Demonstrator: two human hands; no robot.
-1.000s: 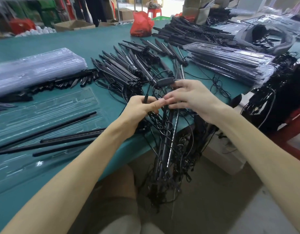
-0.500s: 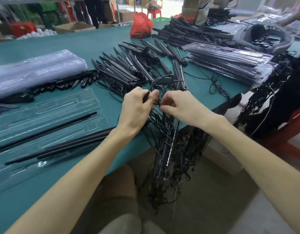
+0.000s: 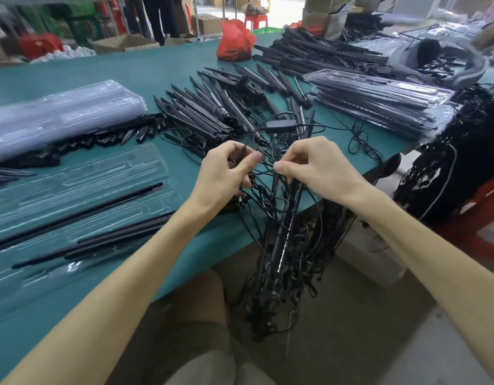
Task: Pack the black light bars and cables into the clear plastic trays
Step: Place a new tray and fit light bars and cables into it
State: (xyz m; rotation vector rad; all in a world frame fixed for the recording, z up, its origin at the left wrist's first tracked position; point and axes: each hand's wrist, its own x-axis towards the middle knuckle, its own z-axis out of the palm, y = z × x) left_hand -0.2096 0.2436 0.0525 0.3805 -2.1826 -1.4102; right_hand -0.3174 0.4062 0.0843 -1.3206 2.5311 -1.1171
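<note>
At table (image 3: pixel 156 68) edge, two hands (image 3: pixel 226 173) (image 3: pixel 318 168) pinch cables (image 3: pixel 307 268).

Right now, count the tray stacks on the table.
2. A clear stack lies at the left; a packed stack lies at the right, past the loose bars. One open tray lies separately in front. More may sit blurred at the far end.
</note>
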